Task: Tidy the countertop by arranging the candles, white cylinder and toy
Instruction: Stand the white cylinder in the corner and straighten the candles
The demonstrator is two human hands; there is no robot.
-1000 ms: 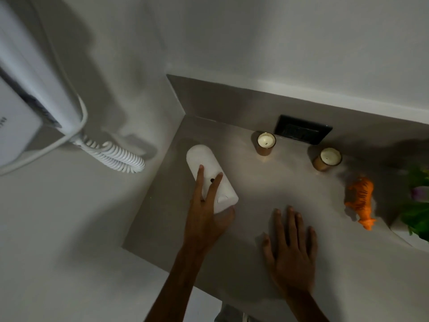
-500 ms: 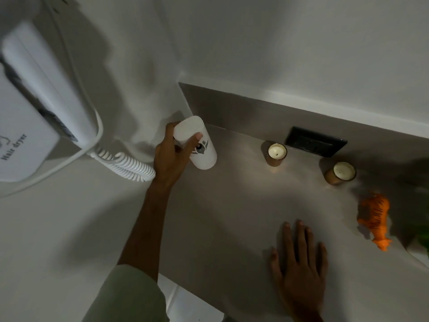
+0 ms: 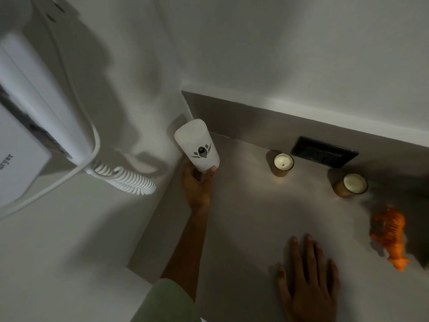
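Head view: left hand (image 3: 197, 189) grips the cylinder (image 3: 197, 145) at its base, upright in the worktop's (image 3: 243, 228) back-left corner, while the right hand (image 3: 308, 282) lies flat, empty, nearer the candles (image 3: 283, 161) and toy (image 3: 390, 238).

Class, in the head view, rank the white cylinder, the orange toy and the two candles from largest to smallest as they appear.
1. White cylinder
2. Orange toy
3. Left candle and right candle: these look alike, so no ranking between them.
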